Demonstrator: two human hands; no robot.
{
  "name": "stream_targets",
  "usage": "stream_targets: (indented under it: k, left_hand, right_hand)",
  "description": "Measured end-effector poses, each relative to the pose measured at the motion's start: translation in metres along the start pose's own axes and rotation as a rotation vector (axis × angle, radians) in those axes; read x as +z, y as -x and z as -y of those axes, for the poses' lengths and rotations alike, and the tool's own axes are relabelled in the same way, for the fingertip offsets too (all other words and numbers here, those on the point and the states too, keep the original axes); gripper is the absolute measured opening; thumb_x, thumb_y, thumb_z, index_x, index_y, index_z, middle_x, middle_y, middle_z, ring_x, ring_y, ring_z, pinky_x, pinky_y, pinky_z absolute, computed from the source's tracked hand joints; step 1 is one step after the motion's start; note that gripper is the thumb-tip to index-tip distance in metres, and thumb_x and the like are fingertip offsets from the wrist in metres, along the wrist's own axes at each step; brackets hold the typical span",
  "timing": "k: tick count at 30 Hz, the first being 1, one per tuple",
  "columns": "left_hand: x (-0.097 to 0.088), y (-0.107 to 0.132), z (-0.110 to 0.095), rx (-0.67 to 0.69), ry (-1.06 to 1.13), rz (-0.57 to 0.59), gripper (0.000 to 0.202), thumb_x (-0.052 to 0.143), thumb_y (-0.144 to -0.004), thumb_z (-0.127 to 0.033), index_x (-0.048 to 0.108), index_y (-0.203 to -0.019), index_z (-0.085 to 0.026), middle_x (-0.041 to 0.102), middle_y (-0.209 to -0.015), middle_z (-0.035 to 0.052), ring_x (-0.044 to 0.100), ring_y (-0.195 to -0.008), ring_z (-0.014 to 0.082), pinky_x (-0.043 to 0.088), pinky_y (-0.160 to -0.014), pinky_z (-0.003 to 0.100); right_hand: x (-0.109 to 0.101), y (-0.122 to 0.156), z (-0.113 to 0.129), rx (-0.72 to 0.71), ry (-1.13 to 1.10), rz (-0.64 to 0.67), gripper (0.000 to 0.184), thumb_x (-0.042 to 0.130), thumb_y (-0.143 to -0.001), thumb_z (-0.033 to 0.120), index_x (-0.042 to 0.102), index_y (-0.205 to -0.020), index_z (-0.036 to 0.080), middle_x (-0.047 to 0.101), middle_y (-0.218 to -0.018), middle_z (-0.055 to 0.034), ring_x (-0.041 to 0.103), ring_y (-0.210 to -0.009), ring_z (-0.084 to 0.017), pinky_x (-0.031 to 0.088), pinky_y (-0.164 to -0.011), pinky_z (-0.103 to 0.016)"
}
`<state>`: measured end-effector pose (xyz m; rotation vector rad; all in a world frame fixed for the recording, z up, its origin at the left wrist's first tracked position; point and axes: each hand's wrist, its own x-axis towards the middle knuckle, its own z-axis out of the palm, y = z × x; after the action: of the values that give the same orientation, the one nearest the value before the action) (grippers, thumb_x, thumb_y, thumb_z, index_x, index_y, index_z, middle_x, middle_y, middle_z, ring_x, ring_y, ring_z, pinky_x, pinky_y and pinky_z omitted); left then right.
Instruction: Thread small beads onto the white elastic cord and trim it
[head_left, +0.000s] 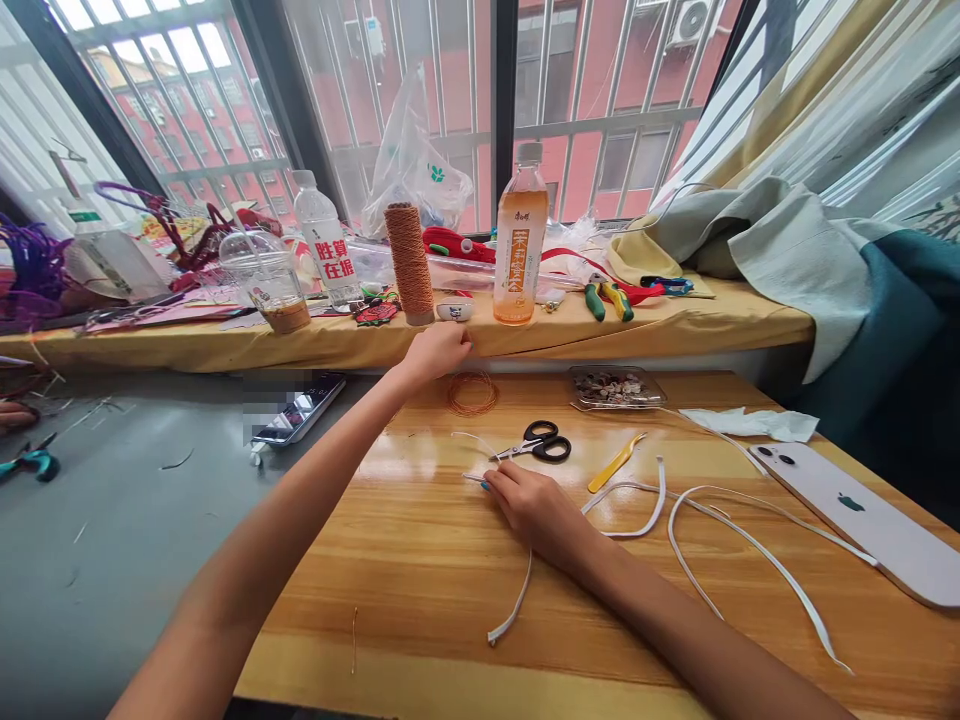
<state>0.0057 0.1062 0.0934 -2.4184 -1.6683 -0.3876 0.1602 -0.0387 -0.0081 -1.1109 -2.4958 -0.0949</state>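
My left hand (441,352) reaches to the ledge's front edge, its fingers curled closed right by a small white cup (454,312). What sits between those fingers, if anything, is hidden. Low over the wooden table, my right hand (534,502) pinches a thin white cord (517,605); one end hangs below the palm. A small blue spot shows at its fingertips. Black-handled scissors (546,442) lie just beyond this hand, blades toward the fingers. A yellow pointed tool (616,463) and more white flat cord (772,560) rest to the right. Behind the left hand stands a spool of brown cord (409,262).
A coil of copper-coloured wire (472,394) and a clear tray of small pieces (616,387) lie at the table's back. A white phone (855,520) is at right, another phone (300,408) at left. Bottles, including a tea bottle (520,240), and pliers (609,298) occupy the ledge.
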Motion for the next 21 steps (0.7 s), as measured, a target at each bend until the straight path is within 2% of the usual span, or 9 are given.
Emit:
stream_targets:
  k: [2,3,6,8,11,15,18,21]
  left_hand:
    - [0.001,0.0,0.002,0.003,0.014,0.002,0.033,0.034,-0.076,-0.032,0.062,-0.085,-0.017,0.062,-0.09,0.0071,0.056,-0.082,0.0189,0.042,-0.071,0.027]
    - [0.002,-0.001,0.004,0.008,0.022,0.039,0.035,0.034,-0.077,-0.035,0.063,-0.083,-0.017,0.063,-0.088,0.0071,0.056,-0.08,0.0187,0.042,-0.071,0.027]
    - [0.011,0.0,0.014,-0.02,0.021,0.238,0.033,0.037,-0.075,-0.036,0.064,-0.079,-0.017,0.064,-0.083,0.0071,0.057,-0.077,0.018,0.042,-0.072,0.027]
    - [0.022,0.002,0.021,-0.099,-0.024,0.317,0.027,0.044,-0.072,-0.032,0.063,-0.085,-0.018,0.063,-0.091,0.0081,0.057,-0.081,0.0191,0.042,-0.073,0.027]
    - [0.042,0.007,0.028,-0.144,-0.044,0.328,0.028,0.044,-0.073,-0.027,0.061,-0.091,-0.016,0.06,-0.099,0.0122,0.057,-0.087,0.0222,0.043,-0.073,0.03]
    - [0.062,0.012,0.024,-0.178,-0.058,0.305,0.03,0.042,-0.076,-0.03,0.059,-0.096,-0.015,0.057,-0.102,0.0154,0.055,-0.092,0.0242,0.043,-0.074,0.031]
    - [0.069,0.013,0.017,-0.191,-0.072,0.271,0.031,0.042,-0.077,-0.03,0.058,-0.098,-0.015,0.056,-0.104,0.016,0.053,-0.096,0.0241,0.042,-0.076,0.031]
    - [0.071,0.013,0.013,-0.205,-0.094,0.235,0.03,0.037,-0.079,-0.023,0.059,-0.096,-0.012,0.057,-0.101,0.0174,0.053,-0.096,0.0244,0.042,-0.077,0.031]
  right_hand:
    - [0.0,0.0,0.0,-0.001,-0.001,-0.001,0.018,0.035,-0.084,0.016,0.051,-0.076,0.015,0.055,-0.072,-0.0042,0.048,-0.06,-0.011,0.033,-0.055,-0.022]
    - [-0.001,0.0,0.0,-0.003,-0.001,-0.002,0.018,0.035,-0.083,0.016,0.051,-0.077,0.015,0.055,-0.072,-0.0042,0.048,-0.061,-0.012,0.033,-0.055,-0.022]
    - [-0.001,0.0,0.0,-0.005,0.004,0.001,0.017,0.036,-0.083,0.016,0.052,-0.077,0.014,0.055,-0.072,-0.0041,0.049,-0.061,-0.012,0.034,-0.055,-0.022]
    - [-0.001,0.0,0.0,-0.007,0.007,0.006,0.018,0.035,-0.083,0.016,0.052,-0.077,0.014,0.055,-0.072,-0.004,0.049,-0.062,-0.012,0.034,-0.055,-0.022]
    - [-0.002,0.0,0.001,-0.007,0.007,0.013,0.019,0.034,-0.084,0.016,0.052,-0.076,0.014,0.054,-0.072,-0.0041,0.049,-0.062,-0.012,0.034,-0.055,-0.022]
    - [-0.002,0.0,0.001,-0.007,-0.003,0.013,0.02,0.034,-0.084,0.016,0.052,-0.077,0.014,0.054,-0.073,-0.0042,0.049,-0.062,-0.012,0.035,-0.056,-0.022]
    - [-0.003,0.0,0.0,-0.012,-0.019,0.009,0.02,0.033,-0.084,0.016,0.052,-0.078,0.014,0.055,-0.073,-0.0046,0.049,-0.064,-0.012,0.036,-0.057,-0.022]
    - [-0.003,0.0,0.0,-0.018,-0.021,0.01,0.02,0.033,-0.084,0.016,0.052,-0.078,0.014,0.055,-0.074,-0.0049,0.05,-0.065,-0.012,0.036,-0.058,-0.022]
